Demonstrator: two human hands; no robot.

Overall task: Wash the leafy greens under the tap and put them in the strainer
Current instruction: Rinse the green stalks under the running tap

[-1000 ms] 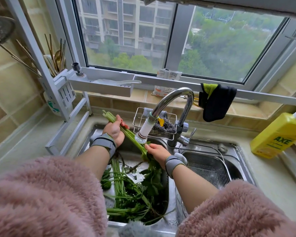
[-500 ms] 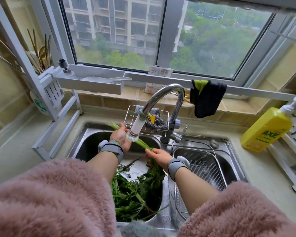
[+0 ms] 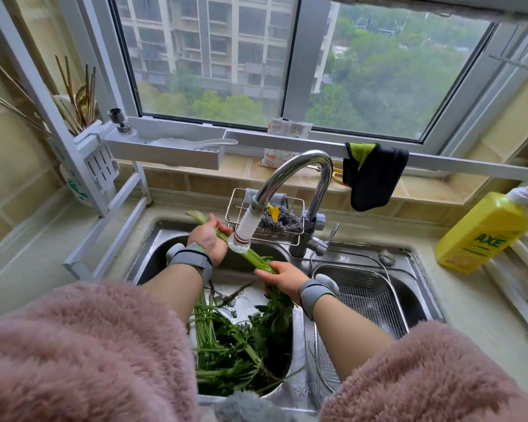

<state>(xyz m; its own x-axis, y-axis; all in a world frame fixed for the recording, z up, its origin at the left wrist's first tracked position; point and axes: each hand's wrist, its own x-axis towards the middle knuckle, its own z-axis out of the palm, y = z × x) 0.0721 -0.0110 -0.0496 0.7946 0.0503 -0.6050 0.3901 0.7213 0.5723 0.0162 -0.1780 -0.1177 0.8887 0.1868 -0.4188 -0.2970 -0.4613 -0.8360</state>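
I hold one bunch of leafy greens (image 3: 252, 258) slantwise under the tap (image 3: 299, 175), its pale stalks up left and its leaves hanging down right. My left hand (image 3: 209, 239) grips the stalk end just left of the white tap nozzle (image 3: 244, 231). My right hand (image 3: 282, 277) grips the same bunch lower down, where the leaves begin. More leafy greens (image 3: 235, 345) lie piled in the left sink basin (image 3: 156, 254). The wire-mesh strainer (image 3: 366, 303) sits in the right basin with nothing visible in it.
A wire caddy (image 3: 265, 208) with a steel scourer hangs behind the nozzle. The tap lever (image 3: 333, 234) sticks out to the right. A yellow dish-soap bottle (image 3: 482, 233) stands on the right counter, a dark cloth (image 3: 375, 175) hangs from the sill, and a white rack (image 3: 104, 166) holds chopsticks at the left.
The bunch has slid down and right under the nozzle, so less stalk sticks out above my left hand. Both hands keep their grip. The view has tilted and shifted slightly.
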